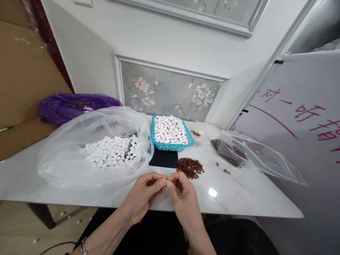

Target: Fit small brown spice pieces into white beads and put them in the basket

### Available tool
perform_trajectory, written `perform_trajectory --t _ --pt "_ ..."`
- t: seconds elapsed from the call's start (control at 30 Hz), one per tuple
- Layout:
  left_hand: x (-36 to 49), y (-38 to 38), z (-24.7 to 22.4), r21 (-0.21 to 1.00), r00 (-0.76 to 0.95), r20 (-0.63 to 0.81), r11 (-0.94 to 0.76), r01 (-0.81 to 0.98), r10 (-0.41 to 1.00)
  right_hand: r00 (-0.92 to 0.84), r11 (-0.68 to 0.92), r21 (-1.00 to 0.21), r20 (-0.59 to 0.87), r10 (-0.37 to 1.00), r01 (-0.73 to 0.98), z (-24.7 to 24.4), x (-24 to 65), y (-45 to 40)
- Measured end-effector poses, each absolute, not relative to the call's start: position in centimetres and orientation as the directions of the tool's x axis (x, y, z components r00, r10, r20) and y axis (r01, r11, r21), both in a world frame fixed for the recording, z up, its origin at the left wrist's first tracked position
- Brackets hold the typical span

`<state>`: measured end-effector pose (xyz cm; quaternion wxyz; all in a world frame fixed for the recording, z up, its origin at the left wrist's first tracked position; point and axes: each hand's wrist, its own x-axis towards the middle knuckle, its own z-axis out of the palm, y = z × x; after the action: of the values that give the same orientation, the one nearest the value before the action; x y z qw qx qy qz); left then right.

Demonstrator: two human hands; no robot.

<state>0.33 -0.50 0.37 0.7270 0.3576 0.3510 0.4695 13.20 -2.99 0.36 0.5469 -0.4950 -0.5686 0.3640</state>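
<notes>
My left hand and my right hand meet fingertip to fingertip over the table's front edge. Both are closed in a pinch around something tiny and pale, mostly hidden by the fingers. Just beyond my right hand lies a pile of small reddish-brown pieces. A turquoise basket full of white round pieces stands behind it, some showing brown spots. To the left, a large translucent bag lies open with many loose white pieces inside.
A dark flat sheet lies before the basket. On the right are a clear bag with brown contents and a few loose brown bits. A purple bag sits back left beside a cardboard box.
</notes>
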Motion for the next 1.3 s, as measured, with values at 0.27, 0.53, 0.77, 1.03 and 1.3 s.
perform_trajectory --t 0.27,0.53,0.77,1.03,1.3 --pt "0.3 -0.6 0.9 0.813 0.38 -0.172 0.349 -0.466 0.909 -0.152 0.3 -0.944 0.279 0.948 0.141 1.0 14.8 -3.4" --pt "0.2 -0.5 0.7 0.856 0.441 -0.15 0.34 -0.391 0.885 -0.223 0.295 -0.927 0.245 0.944 0.233 1.8 15.6 -3.7" --pt "0.1 -0.6 0.7 0.857 0.465 -0.148 0.348 -0.38 0.873 -0.191 0.293 -0.929 0.253 0.948 0.224 2.0 15.5 -3.9" --pt "0.3 -0.5 0.5 0.872 0.461 -0.123 0.318 -0.373 0.879 -0.163 0.284 -0.943 0.257 0.952 0.173 0.9 15.4 -3.8" --pt "0.3 -0.6 0.3 0.894 0.445 -0.116 0.289 -0.343 0.888 -0.155 0.253 -0.966 0.242 0.958 0.055 0.3 15.4 -3.4"
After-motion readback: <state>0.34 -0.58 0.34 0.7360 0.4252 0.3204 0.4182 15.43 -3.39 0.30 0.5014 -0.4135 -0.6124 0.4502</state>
